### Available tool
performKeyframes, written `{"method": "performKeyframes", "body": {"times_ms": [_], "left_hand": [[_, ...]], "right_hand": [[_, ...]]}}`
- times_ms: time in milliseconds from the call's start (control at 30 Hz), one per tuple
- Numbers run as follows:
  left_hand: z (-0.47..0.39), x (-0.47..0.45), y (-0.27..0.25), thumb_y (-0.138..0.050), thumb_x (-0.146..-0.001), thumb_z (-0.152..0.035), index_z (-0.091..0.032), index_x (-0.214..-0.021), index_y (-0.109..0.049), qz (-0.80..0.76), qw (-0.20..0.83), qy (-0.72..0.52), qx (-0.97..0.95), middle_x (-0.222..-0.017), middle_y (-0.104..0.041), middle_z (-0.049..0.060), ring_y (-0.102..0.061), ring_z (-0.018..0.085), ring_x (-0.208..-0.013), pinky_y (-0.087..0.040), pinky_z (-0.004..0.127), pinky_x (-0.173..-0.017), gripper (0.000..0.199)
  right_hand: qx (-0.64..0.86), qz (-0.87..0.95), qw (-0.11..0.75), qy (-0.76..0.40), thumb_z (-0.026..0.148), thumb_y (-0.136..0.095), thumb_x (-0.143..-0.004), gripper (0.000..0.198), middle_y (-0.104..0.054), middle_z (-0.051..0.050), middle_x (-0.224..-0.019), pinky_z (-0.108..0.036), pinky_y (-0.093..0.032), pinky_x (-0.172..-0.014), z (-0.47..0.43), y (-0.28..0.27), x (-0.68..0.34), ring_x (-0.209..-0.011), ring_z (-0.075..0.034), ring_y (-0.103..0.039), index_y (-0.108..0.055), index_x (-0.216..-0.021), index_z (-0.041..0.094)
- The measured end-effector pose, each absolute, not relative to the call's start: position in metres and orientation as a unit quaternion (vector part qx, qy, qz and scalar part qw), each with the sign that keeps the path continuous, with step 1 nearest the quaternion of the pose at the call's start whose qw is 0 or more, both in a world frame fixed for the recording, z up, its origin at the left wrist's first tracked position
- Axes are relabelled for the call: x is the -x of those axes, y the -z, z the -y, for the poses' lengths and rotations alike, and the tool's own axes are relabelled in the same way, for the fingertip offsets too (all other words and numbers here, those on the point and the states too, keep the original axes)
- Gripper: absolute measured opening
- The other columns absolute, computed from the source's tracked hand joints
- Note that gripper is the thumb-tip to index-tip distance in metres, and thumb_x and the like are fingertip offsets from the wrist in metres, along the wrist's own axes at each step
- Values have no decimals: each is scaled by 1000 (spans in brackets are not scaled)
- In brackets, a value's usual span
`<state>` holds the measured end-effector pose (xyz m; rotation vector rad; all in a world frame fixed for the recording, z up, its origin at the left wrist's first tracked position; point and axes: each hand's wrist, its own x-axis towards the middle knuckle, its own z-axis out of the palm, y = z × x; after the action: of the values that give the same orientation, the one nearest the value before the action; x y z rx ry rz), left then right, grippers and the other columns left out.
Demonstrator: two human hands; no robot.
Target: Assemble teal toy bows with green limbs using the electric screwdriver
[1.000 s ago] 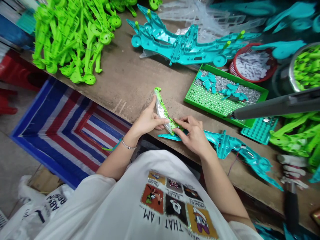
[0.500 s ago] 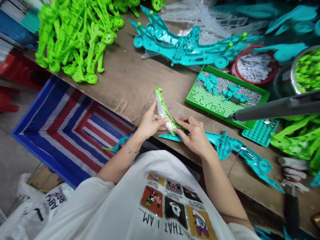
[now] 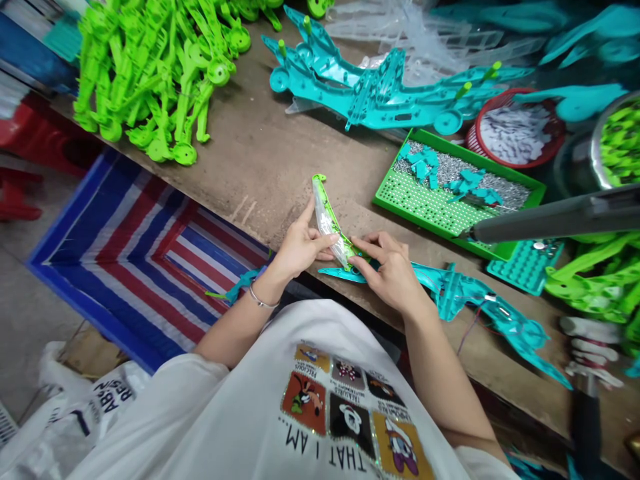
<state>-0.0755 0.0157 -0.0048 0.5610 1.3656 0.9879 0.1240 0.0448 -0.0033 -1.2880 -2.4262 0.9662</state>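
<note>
Between my two hands is a curved green plastic piece with a clear cover [image 3: 325,217] along one side. My left hand [image 3: 302,244] grips its clear side, thumb across the lower part and index finger stretched along the edge. From the other side, my right hand [image 3: 387,264] pinches the lower green end with thumb and fingers; part of that end is hidden. Beneath my right hand lies a long teal plastic shell [image 3: 453,293] with thin wires and small metal parts, along the table's front edge.
A green perforated tray [image 3: 425,203] holds screws and teal pieces. Behind it are a red basket [image 3: 523,160] of white parts and larger teal shells [image 3: 375,93]. A green parts pile [image 3: 160,73] lies left. A grey tool [image 3: 545,217] juts in from the right; a striped-lined bin [image 3: 125,267] stands below.
The view has shifted very slightly. Both hands keep the same hold on the green and clear piece, with no other visible movement.
</note>
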Motion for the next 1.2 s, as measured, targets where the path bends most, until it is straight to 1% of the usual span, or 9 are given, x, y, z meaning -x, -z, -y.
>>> {"method": "performKeyframes", "body": {"times_ms": [233, 400, 600, 767, 900, 1033, 1200], "left_hand": [[-15, 76, 5, -78, -81, -17, -26, -163, 4, -593, 631, -435, -247, -62, -68, -6, -72, 16, -59, -62, 24, -61, 116], [-15, 76, 4, -76, -83, -13, -25, -162, 6, -600, 632, -427, -241, -61, -67, -7, -71, 14, -58, -61, 21, -60, 115], [-15, 79, 6, -78, -82, -16, -27, -162, 8, -590, 638, -423, -255, -62, -66, -7, -71, 13, -59, -61, 22, -61, 117], [-15, 80, 6, -76, -83, -15, -25, -162, 8, -599, 631, -410, -273, -59, -64, -9, -71, 13, -59, -61, 22, -63, 116], [-16, 80, 8, -75, -84, -13, -23, -162, 6, -619, 612, -391, -298, -58, -63, -9, -70, 13, -57, -61, 23, -63, 113], [-17, 83, 10, -79, -82, -17, -22, -163, 2, -646, 579, -357, -346, -61, -67, -6, -69, 14, -56, -61, 23, -60, 114], [-19, 88, 3, -78, -84, -22, -18, -162, 3, -670, 566, -288, -385, -55, -65, -6, -66, 15, -49, -55, 21, -51, 113]], "right_hand": [[436, 832, 115, -324, 42, -55, -98, 39, -66, -11, -110, -45, -40, -93, -45, 5, -125, -108, -27, -62, -68, -130, 23], [437, 832, 117, -322, 41, -57, -97, 39, -66, -11, -110, -46, -41, -94, -44, 5, -125, -109, -28, -62, -68, -129, 22], [440, 827, 117, -329, 41, -58, -96, 39, -66, -11, -111, -47, -41, -95, -45, 4, -124, -110, -28, -62, -68, -129, 22], [439, 827, 119, -330, 42, -56, -97, 39, -66, -11, -110, -48, -41, -95, -44, 3, -123, -109, -28, -62, -69, -128, 22], [439, 826, 120, -334, 44, -54, -97, 39, -66, -11, -109, -49, -40, -95, -45, 3, -123, -108, -28, -62, -69, -127, 24], [442, 826, 111, -333, 43, -54, -97, 39, -66, -12, -110, -48, -40, -94, -45, 2, -123, -108, -29, -62, -69, -128, 23], [441, 831, 108, -322, 40, -56, -97, 38, -66, -12, -110, -48, -40, -95, -43, 1, -122, -109, -28, -62, -68, -128, 21]]}}
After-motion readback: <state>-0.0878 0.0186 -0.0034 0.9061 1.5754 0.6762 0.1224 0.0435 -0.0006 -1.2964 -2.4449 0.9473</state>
